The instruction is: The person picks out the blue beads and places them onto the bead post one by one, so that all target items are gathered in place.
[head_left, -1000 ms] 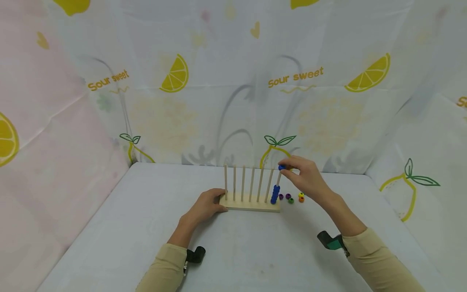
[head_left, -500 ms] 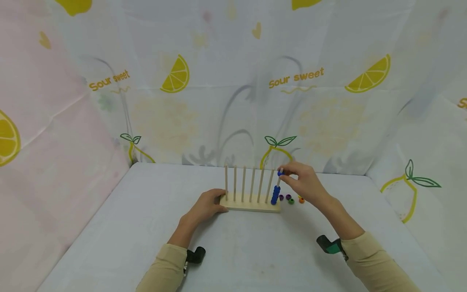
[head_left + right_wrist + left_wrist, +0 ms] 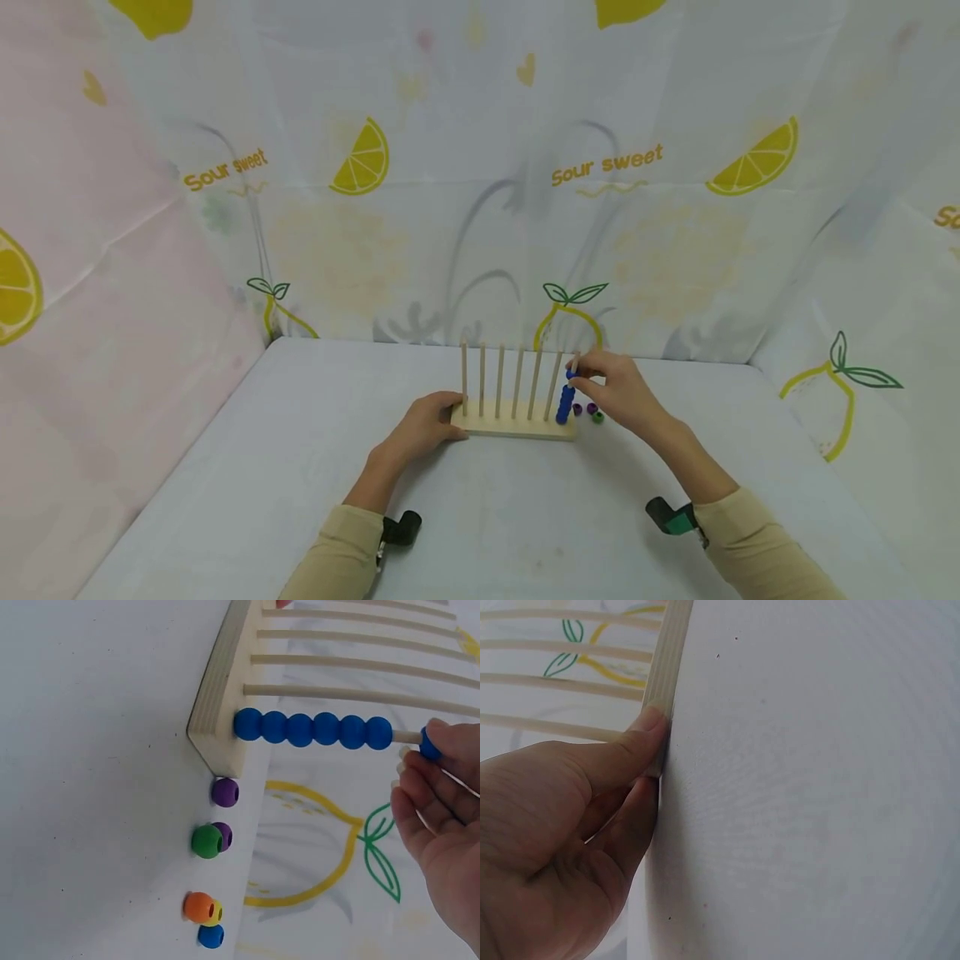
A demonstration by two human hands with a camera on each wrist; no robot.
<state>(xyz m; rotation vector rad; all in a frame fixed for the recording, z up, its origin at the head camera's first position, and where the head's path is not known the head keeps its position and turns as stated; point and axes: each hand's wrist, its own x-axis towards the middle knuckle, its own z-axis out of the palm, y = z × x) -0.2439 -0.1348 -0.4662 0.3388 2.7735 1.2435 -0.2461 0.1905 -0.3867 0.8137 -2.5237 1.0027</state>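
Note:
A wooden peg board [image 3: 513, 425] with several upright rods stands on the table. My left hand [image 3: 423, 425] grips its left end, thumb along the front edge in the left wrist view. On the rightmost rod sits a stack of several blue beads [image 3: 300, 729], reaching down to the base. Just above that stack, my right hand [image 3: 618, 387] pinches another blue bead [image 3: 430, 744] between thumb and finger, with the rod running through it. The other rods [image 3: 500, 379] are bare.
Loose beads lie on the table by the board's right end: a purple bead [image 3: 225, 793], another purple one partly behind a green bead [image 3: 207, 841], then an orange bead [image 3: 199, 907], a yellow bead [image 3: 217, 912] and a blue one [image 3: 211, 936]. A lemon-printed cloth [image 3: 480, 233] hangs behind.
My right hand has brought the pinched blue bead down along the rightmost rod, from its top to close above the stack. My left hand stays on the board's left end.

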